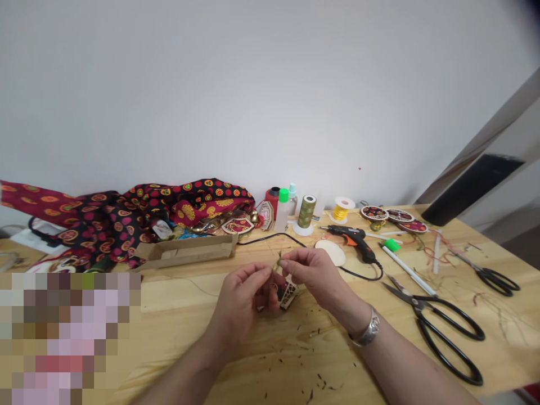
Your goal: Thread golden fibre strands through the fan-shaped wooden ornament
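Observation:
My left hand [238, 295] is closed, thumb and forefinger pinching near the top of a small ornament [288, 296]. That ornament has a pale cut-out wooden edge and a dark red face, and my fingers cover part of it. Above it, my right hand [314, 273] pinches a thin olive cord [277, 263] between thumb and fingertips. The fingertips of both hands nearly meet there; how the cord is looped is too small to make out. A silver bracelet [369, 329] circles my right wrist.
On the right lie large black-handled scissors [439, 323], smaller scissors [491, 278], a white stick [409, 270] and a glue gun [354, 239]. Behind stand an olive thread spool [307, 214], a yellow spool [341, 209] and a green-capped bottle [282, 211]. Patterned fabric [126, 216] and a cardboard tray [189, 252] are left.

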Demonstrator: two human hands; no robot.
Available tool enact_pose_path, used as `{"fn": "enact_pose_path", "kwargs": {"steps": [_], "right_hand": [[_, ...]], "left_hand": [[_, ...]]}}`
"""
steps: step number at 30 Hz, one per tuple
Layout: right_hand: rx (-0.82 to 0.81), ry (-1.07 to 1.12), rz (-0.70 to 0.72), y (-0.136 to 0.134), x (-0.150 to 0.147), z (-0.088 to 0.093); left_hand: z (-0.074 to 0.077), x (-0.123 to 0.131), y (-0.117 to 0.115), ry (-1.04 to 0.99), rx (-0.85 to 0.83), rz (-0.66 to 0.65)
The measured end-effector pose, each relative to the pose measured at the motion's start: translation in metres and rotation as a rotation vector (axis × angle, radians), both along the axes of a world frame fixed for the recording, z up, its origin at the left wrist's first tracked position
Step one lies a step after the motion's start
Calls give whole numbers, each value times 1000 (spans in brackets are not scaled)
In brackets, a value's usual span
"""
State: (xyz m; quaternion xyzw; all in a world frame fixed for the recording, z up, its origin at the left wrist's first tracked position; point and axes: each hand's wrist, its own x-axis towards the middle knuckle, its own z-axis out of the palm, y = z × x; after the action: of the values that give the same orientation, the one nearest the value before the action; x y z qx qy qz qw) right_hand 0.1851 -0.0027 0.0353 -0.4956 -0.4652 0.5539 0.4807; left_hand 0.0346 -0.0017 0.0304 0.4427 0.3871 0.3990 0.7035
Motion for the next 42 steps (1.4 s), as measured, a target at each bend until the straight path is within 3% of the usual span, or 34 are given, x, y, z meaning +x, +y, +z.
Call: {"fn": "enact_pose_path", "kwargs": {"steps": [14,20,33,42], "right_hand": [[16,-28,82,-3,0,6],[24,-47,102,-2,2,4],[-21,-78,34,-2,0,6],[-72,35,86,-2,1,4]], "left_hand": [[5,1,3,159,7,-1],[5,1,3,141,13,57],[2,2,2,188,32,140],[3,-1,6,325,294,221]]}}
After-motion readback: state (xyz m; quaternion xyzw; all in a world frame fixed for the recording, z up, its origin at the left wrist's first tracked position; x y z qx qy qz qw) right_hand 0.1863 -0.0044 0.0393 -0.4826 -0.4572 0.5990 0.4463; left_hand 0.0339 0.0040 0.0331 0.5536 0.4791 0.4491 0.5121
